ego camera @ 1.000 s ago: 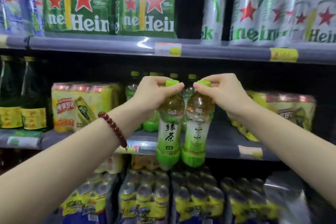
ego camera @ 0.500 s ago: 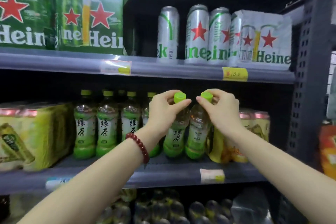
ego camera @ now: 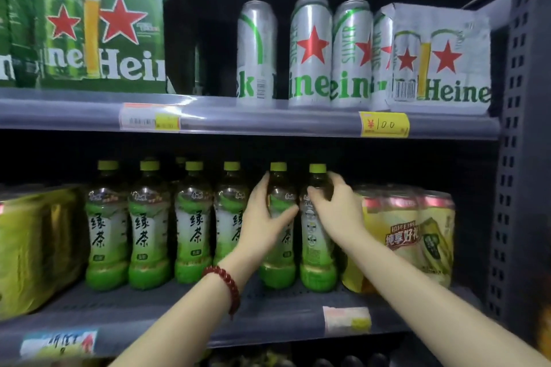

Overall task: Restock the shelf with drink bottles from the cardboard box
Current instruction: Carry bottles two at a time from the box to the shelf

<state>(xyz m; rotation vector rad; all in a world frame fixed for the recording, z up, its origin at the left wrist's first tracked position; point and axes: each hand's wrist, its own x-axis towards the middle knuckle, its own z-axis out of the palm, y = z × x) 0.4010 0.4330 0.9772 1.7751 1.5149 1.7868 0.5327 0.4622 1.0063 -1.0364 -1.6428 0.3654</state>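
Fingers of the left hand (ego camera: 265,217) are curled around one clear plastic green-tea bottle (ego camera: 278,247) standing on the grey metal shelf (ego camera: 149,313); its ribbed twin (ego camera: 316,244) is gripped by the right hand (ego camera: 337,205).

Dim, cool light falls from the front, leaving the shelf recesses black, with pale glare streaking the upper shelf edge (ego camera: 208,121), soft motion blur on the green tea bottles (ego camera: 149,226), and wide-angle bowing at the perforated upright (ego camera: 518,158).

bottles (ego camera: 190,226): clear glossy plastic | cans (ego camera: 311,50): shiny metal | shelf (ego camera: 268,316): matt grey
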